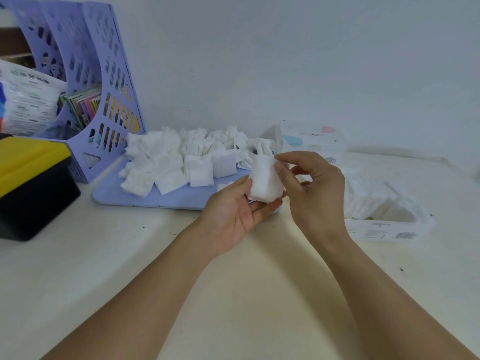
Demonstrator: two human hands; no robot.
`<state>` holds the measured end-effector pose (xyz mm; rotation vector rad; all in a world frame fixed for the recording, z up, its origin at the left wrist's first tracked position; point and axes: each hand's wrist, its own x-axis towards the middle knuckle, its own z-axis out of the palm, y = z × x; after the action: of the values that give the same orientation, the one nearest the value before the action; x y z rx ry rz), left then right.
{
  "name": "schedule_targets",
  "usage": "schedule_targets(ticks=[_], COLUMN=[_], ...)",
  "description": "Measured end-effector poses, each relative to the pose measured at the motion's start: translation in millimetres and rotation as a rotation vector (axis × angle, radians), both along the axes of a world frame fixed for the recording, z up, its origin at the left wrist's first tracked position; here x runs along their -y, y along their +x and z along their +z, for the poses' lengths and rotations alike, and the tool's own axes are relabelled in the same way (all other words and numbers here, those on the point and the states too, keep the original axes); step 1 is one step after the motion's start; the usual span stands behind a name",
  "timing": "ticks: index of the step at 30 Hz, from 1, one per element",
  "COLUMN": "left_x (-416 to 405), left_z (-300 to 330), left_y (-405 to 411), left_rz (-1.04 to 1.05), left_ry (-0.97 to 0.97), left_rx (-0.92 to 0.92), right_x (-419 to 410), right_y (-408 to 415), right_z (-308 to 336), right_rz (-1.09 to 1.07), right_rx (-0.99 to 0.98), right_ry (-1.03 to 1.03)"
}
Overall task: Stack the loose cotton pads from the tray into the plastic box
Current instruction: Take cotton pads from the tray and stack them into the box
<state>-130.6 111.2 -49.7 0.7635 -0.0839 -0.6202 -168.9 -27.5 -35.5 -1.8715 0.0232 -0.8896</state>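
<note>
both hands (265,201) held a small stack of cotton pads (265,181) above the tray (135,194), fingers (281,168) pinching its edges. squaring step judged underway; next, carry it to the plastic box (389,228).

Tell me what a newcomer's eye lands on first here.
First, the small stack of cotton pads held at centre between the left hand and right hand. Next, the heap of loose pads on the lilac tray behind, and the plastic box at right, already partly filled.
</note>
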Motion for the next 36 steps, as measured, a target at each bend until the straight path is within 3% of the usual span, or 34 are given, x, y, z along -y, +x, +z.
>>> schedule_targets(ticks=[10, 25, 36], left_x=[3.6, 3.4, 4.1], left_z=[0.8, 1.9, 4.3], left_y=[-6.1, -6.0, -8.0], left_rz=[-0.029, -0.019, -0.094], left_ry=[0.045, 0.036, 0.024], left_rx=[0.115, 0.052, 0.082], right_x=[0.9, 2.1, 8.5], right_y=[0.8, -4.0, 9.6], right_z=[-4.6, 5.3, -6.7], right_rz=[-0.080, -0.108, -0.055], right_rx=[0.031, 0.121, -0.170], right_ry=[-0.075, 0.071, -0.226])
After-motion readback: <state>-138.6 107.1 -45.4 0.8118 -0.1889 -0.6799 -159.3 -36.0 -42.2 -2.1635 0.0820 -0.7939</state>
